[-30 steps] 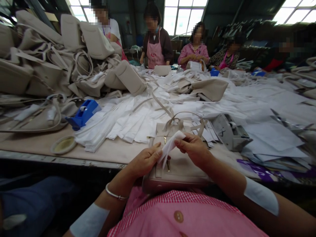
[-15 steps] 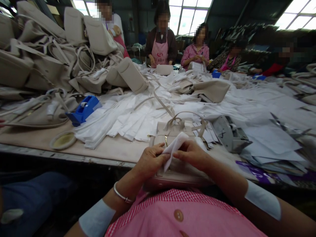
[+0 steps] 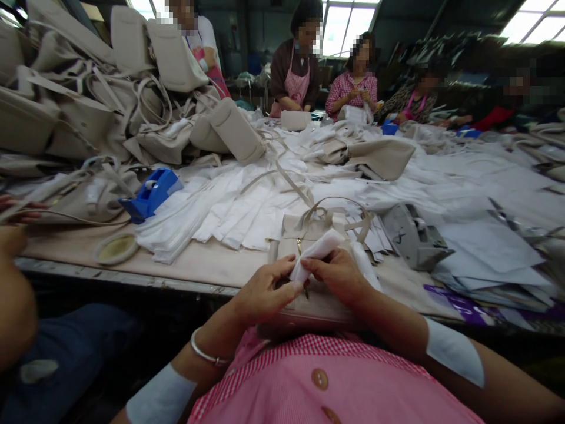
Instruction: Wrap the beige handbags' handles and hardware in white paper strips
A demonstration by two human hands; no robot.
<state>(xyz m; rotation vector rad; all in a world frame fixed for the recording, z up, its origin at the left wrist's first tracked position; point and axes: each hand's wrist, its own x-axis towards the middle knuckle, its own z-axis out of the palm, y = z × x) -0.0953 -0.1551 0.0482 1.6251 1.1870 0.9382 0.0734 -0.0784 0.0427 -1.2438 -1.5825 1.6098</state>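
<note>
A beige handbag [image 3: 304, 232] lies against my front, half on the table edge, its handles pointing away from me. Over it both hands pinch a small folded white sheet [image 3: 315, 252]. My left hand [image 3: 265, 291] grips the sheet's lower end with thumb and fingers closed. My right hand [image 3: 338, 274] holds the same sheet from the right, fingers curled over it. A small gold metal piece [image 3: 299, 245] on the bag shows just beside the sheet.
White sheets [image 3: 229, 209] cover the table middle. A blue tape dispenser [image 3: 150, 192] and a round lid [image 3: 115, 248] lie at the left, a grey dispenser [image 3: 412, 235] at the right. Beige bags [image 3: 88, 112] pile up far left. A neighbour's arm [image 3: 13, 277] is at the left; several people work opposite.
My hands have closed in on the white sheet and lowered it slightly toward the bag. A neighbour's arm has come into view at the left edge.
</note>
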